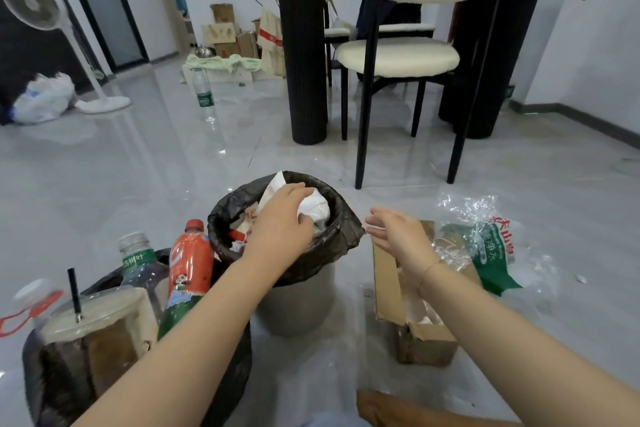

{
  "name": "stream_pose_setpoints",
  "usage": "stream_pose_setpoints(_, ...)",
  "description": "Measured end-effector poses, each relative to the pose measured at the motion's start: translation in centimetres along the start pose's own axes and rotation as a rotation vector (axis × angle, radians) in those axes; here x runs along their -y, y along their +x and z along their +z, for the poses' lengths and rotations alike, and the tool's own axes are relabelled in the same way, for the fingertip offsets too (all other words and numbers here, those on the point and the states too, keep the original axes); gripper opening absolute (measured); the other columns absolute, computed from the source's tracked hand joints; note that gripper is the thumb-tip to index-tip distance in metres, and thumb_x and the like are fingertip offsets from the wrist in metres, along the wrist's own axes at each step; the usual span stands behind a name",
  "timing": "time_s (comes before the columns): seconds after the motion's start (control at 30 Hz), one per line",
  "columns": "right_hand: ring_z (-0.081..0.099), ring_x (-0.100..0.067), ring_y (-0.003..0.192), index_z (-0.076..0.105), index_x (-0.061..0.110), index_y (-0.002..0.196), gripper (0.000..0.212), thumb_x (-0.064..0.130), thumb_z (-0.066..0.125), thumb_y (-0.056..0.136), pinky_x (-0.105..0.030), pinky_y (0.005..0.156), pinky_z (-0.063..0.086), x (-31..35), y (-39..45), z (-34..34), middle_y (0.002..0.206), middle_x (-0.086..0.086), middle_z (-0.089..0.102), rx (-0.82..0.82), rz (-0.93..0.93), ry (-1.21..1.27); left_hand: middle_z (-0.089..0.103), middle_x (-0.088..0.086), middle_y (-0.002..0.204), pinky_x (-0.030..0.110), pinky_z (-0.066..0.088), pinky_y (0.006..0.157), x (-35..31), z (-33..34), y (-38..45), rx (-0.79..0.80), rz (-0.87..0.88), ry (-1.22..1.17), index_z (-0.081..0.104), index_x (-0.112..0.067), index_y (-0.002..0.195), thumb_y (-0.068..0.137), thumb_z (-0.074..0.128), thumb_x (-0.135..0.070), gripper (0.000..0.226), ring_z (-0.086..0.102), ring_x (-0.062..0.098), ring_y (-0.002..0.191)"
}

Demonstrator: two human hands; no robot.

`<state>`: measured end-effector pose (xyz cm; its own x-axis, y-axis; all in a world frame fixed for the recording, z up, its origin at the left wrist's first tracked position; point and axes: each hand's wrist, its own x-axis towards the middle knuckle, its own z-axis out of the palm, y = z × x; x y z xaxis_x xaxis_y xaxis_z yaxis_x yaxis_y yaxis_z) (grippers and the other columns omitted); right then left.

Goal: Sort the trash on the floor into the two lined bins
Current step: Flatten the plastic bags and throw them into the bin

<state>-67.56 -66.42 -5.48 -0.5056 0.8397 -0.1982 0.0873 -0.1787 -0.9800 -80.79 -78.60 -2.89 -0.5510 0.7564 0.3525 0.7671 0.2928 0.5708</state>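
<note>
Near bin (52, 388): black-lined, at left; holds cup, bottles
Cardboard box (422, 333): on floor, right
Left hand (280, 215): over grey bin (298, 302), gripping white tissue (317, 206)
Right hand (398, 236): fingers loosely spread, holding nothing
Far bottle (202, 90): upright on floor

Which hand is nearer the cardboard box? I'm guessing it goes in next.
Right. The right hand hovers open directly above the cardboard box; the left hand is over the bin beside it, gripping crumpled white paper.
</note>
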Motion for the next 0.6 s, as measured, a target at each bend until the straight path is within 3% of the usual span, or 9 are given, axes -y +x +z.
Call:
stream_pose_setpoints(0.07,0.063,-0.021,0.102,0.060,0.009,0.117,0.026,0.013,0.043,0.099,-0.031,0.092,0.049,-0.2,-1.3,-1.7,0.115,-0.011,0.064,-0.011,-0.007,0.050,0.051,-0.002,0.138,0.020,0.030,0.108,-2.0,0.8,-1.0,-0.007,-0.001,-0.134,0.055,-0.015,0.132,0.088,0.047,-0.001,0.047,0.046,0.012,0.128)
stream_pose_setpoints(0.2,0.064,-0.023,0.101,0.058,0.010,0.120,0.028,0.014,0.038,0.101,-0.035,0.092,0.051,-1.0,-4.1,-6.2,0.110,-0.010,0.066,-0.103,-0.051,0.163,0.060,-0.003,0.123,0.013,0.044,0.088,-5.3,4.6,-2.8,0.102,-0.024,-0.311,0.059,-0.017,0.126,0.090,0.047,-0.003,0.041,0.056,0.003,0.105)
stream_pose_setpoints(0.33,0.066,-0.022,0.101,0.059,0.014,0.118,0.026,0.013,0.040,0.100,-0.035,0.092,0.052,-3.4,-6.6,-11.2,0.107,-0.008,0.069,-0.154,-0.050,0.206,0.063,-0.003,0.116,0.018,0.045,0.090,-7.9,10.5,-4.0,0.211,-0.033,-0.344,0.064,-0.017,0.119,0.087,0.051,-0.003,0.037,0.058,0.007,0.099)
stream_pose_setpoints(0.43,0.065,-0.023,0.104,0.056,0.011,0.123,0.029,0.012,0.039,0.101,-0.037,0.094,0.050,-6.3,-8.0,-15.3,0.113,-0.010,0.067,-0.168,-0.011,0.254,0.061,0.001,0.122,0.024,0.045,0.097,-9.3,15.4,-4.7,0.305,-0.070,-0.389,0.062,-0.015,0.122,0.086,0.054,-0.002,0.039,0.057,0.014,0.111)
stream_pose_setpoints(0.6,0.067,-0.021,0.103,0.055,0.011,0.127,0.030,0.010,0.041,0.100,-0.032,0.088,0.051,-11.8,-8.3,-19.8,0.116,-0.010,0.067,-0.216,0.082,0.327,0.048,0.002,0.138,0.024,0.029,0.108,-9.3,21.7,-5.5,0.320,0.002,-0.193,0.052,-0.015,0.133,0.086,0.061,-0.011,0.048,0.041,0.019,0.131)
